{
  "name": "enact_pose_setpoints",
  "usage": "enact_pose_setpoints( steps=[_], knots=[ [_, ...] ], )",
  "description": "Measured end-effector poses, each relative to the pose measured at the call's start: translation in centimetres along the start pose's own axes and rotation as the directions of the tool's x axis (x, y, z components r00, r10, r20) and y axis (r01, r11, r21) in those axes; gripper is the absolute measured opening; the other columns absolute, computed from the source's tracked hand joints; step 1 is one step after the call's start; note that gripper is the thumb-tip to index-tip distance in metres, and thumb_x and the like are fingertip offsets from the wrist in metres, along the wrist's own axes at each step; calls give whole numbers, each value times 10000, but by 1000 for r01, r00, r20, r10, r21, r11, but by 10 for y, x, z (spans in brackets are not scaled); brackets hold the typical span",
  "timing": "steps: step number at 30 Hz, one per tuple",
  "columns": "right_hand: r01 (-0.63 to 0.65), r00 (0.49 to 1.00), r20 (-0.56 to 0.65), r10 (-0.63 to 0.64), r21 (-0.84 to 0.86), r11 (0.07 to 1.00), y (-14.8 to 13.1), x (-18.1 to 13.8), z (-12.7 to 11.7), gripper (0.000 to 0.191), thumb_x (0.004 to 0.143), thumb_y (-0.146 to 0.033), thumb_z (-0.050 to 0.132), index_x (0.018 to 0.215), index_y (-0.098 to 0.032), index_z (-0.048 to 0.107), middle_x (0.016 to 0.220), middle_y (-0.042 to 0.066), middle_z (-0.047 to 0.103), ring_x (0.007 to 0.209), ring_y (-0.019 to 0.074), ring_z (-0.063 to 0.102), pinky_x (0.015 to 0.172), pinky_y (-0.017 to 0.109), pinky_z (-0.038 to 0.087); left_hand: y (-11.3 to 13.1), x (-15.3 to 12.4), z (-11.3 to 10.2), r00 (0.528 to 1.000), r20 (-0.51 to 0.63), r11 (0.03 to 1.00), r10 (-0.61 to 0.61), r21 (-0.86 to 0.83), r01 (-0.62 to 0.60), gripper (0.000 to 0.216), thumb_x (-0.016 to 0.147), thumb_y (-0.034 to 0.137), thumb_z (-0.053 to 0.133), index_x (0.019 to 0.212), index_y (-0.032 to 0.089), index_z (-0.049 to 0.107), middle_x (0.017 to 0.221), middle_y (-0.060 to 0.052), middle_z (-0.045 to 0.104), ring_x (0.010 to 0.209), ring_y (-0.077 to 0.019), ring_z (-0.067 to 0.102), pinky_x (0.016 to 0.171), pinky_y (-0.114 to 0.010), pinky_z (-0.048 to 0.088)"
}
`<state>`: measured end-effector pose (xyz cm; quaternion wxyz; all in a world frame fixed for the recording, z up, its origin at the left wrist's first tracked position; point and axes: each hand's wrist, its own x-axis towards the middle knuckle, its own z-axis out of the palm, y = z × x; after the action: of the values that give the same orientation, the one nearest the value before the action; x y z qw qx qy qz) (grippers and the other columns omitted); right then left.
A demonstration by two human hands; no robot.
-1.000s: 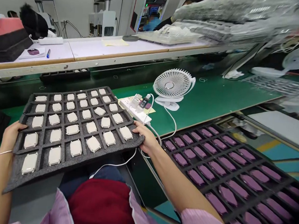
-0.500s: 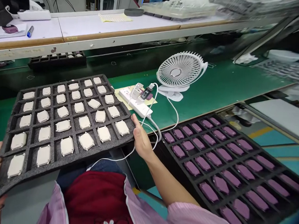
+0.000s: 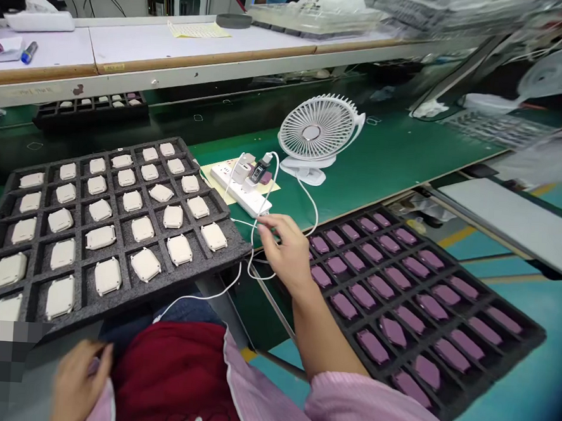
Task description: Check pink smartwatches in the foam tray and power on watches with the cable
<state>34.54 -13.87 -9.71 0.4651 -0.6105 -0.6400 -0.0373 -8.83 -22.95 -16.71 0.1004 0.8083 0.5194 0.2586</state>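
Note:
A dark grey foam tray [image 3: 127,303] of cream watch-case-like parts [image 3: 107,276] rests on the green bench edge, neither hand on it. At its right corner, my right hand [image 3: 290,255] has thumb and forefinger closed at a white cable [image 3: 251,250], seemingly pinching it. The cable loops down from a white power strip [image 3: 246,196]. My left hand [image 3: 80,376] is low by my lap, below the tray, blurred with fingers curled. A small purplish spot shows between those fingers; I cannot make out what it is.
A second foam tray [image 3: 494,382] with purple parts [image 3: 410,320] lies at the right. Behind the power strip stands a white clip fan [image 3: 312,133] on the green bench [image 3: 389,153]. A white shelf [image 3: 143,46] crosses above, with another tray [image 3: 91,113] beneath it.
Both hands have let go of the tray of cream parts, which now rests on the bench edge. My right hand moved to the cable; my left dropped toward my lap. The view turned slightly right.

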Motion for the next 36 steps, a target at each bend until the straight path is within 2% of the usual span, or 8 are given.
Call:
enact_pose_setpoints(
  steps=[6,12,18,21,23,26,29,36],
  knots=[
    [146,906,424,-5,-300,943,-7,37,30,236,905,-133,500,945,-163,731,938,140,718,885,289,651,748,373,492,39,73,82,782,621,995,-60,-22,95,294,950,292,480,1187,247,648,1272,-59,672,1193,-221,626,1034,-321,485],
    [87,986,155,-60,-175,981,-12,19,-18,270,962,-260,459,1020,-170,707,923,115,728,851,247,686,755,353,534,69,97,78,760,641,994,-111,61,93,223,917,171,473,958,198,690,1134,-96,711,1092,-251,660,966,-342,495],
    [-256,962,-97,255,8,967,-21,12,-89,284,886,-488,584,995,-270,730,919,88,737,798,290,691,688,406,563,157,107,4,625,694,925,358,-353,-138,213,984,318,376,1032,326,583,905,-29,735,811,-202,705,735,-304,550],
    [-294,953,-58,299,79,953,-39,28,-99,312,851,-547,609,985,-292,729,946,83,742,804,299,696,708,416,578,181,147,-81,838,266,806,476,-514,-295,137,983,384,407,960,423,536,802,5,695,717,-181,645,673,-289,559],
    [-257,966,13,257,108,960,-51,43,-94,352,846,-566,600,975,-262,721,885,87,741,752,279,698,685,401,584,166,188,-140,936,-245,891,252,-320,-323,123,976,325,450,981,398,549,767,29,614,641,-157,576,574,-275,504],
    [-113,973,212,85,122,986,-59,67,-73,362,881,-536,549,945,-218,710,860,91,742,780,258,708,702,367,584,102,254,-201,747,-664,975,23,-150,-164,126,938,344,503,1001,256,568,676,44,485,548,-111,456,528,-235,390],
    [32,948,313,-54,75,997,-51,83,-51,329,914,-470,498,921,-214,704,934,100,749,856,257,711,750,361,575,20,294,-211,868,-472,975,-156,68,212,200,884,350,512,955,189,607,695,32,548,636,-122,504,660,-245,431],
    [53,905,419,-69,48,997,-25,97,-4,299,927,-453,482,940,-249,700,962,84,761,879,271,728,748,358,593,-85,292,-168,959,-26,938,-284,200,283,242,829,288,398,866,189,616,838,-72,698,784,-238,666,749,-326,515]
  ],
)
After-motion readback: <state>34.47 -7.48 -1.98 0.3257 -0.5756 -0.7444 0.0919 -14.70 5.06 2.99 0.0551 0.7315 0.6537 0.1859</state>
